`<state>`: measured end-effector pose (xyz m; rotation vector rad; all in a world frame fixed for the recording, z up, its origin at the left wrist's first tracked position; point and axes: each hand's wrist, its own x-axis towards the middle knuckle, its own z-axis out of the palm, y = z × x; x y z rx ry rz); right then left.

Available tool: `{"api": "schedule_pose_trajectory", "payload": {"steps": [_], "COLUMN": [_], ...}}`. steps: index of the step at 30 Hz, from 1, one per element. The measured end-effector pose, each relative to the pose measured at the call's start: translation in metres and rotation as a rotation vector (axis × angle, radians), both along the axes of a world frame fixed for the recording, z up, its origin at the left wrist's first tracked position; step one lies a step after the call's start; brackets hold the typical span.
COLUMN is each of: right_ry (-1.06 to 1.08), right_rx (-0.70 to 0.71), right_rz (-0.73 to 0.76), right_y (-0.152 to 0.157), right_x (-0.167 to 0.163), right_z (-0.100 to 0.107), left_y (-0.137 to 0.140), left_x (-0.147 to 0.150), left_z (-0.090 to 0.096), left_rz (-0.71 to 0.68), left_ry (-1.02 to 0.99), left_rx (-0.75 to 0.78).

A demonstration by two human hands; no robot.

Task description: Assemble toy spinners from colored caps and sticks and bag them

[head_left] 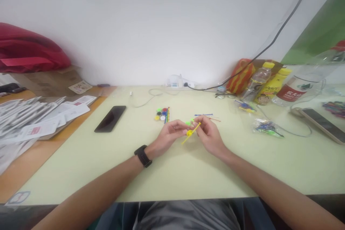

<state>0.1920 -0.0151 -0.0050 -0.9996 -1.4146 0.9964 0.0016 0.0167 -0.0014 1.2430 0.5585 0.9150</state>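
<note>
Between fingers (205,123), yellow stick (192,133)

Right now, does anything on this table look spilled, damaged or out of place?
I see no spill or obvious damage. The untidy spot is the white papers on the left: they overlap loosely at uneven angles, unlike the coloured sticks lined up side by side.

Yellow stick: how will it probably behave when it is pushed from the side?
The yellow stick is probably light, as it looks very thin. It seems fairly stiff, since it looks straight, but its thinness suggests it might snap under a hard push.
</note>
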Motion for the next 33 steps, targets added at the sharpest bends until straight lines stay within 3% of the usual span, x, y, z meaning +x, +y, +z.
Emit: {"api": "schedule_pose_trajectory", "payload": {"steps": [4,9,20,25,33], "right_ry": [0.003,-0.006,-0.154,-0.178,-0.037], "right_rx": [0.011,-0.032,-0.037,0.032,-0.067], "right_rz": [-0.024,-0.010,-0.037,-0.019,0.109], "right_y": [0.002,0.005,-0.001,0.001,0.003], "right_x": [0.004,0.010,0.017,0.020,0.019], "right_z": [0.002,0.004,0.020,0.021,0.016], "left_y": [-0.003,-0.002,0.001,0.000,-0.001], "left_x": [0.002,0.000,-0.004,-0.004,-0.004], "left_z": [0.006,0.013,0.009,0.011,0.012], "left_rz": [-0.032,-0.001,-0.022,-0.030,-0.021], "left_ry": [-0.093,-0.145,-0.159,-0.179,-0.196], "left_rx": [-0.191,-0.282,-0.300,-0.290,-0.296]}}
